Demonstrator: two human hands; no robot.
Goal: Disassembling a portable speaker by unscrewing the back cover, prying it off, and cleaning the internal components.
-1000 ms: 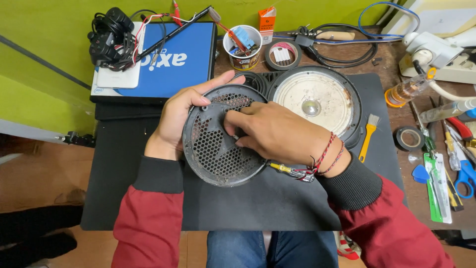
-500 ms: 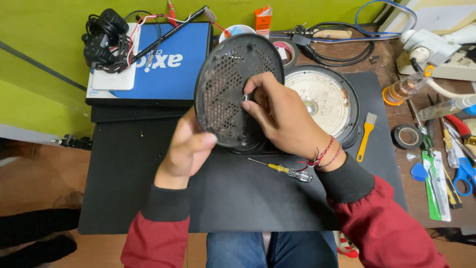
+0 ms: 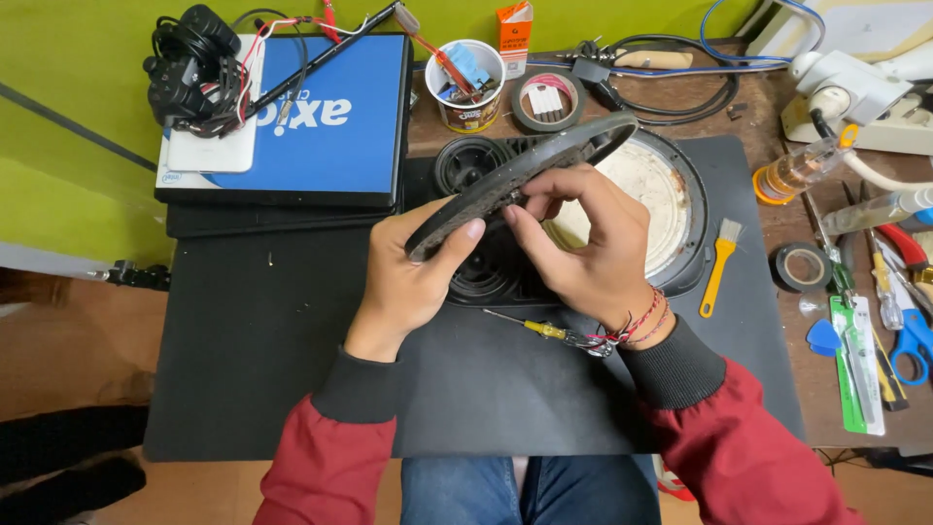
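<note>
Here, at far left on the wooden desk [image 3: 748, 102], a flat blue box with white lettering [image 3: 321, 122] lies on a black slab, a white rectangular device [image 3: 209, 146] and a bundle of black cables [image 3: 190, 53] resting on its left part. To its right stand a round white cup of small tools [image 3: 465, 83], a small orange-and-white carton [image 3: 513, 24] upright at the back edge, and a ring of dark tape holding white pieces [image 3: 546, 102]. A black work mat [image 3: 243, 340] covers the centre; its left half and near edge lie open. The left hand [image 3: 413, 277] rises from a red sleeve with a dark cuff, thumb pressed on the lower rim of a round black speaker grille [image 3: 515, 180], which is tilted nearly edge-on above the mat, over a black speaker unit. The right hand [image 3: 588, 248], wrist bound with red thread, curls its fingers about the grille's middle edge in a pinch. Beneath lies a yellow-handled screwdriver [image 3: 544, 331]. Behind the right hand sits a round pale speaker cone [image 3: 651, 194]. Further right lie a yellow-handled brush [image 3: 717, 267], a black tape roll [image 3: 803, 267], a green flat package [image 3: 855, 365] and blue-handled scissors [image 3: 909, 335] along the crowded right edge.
</note>
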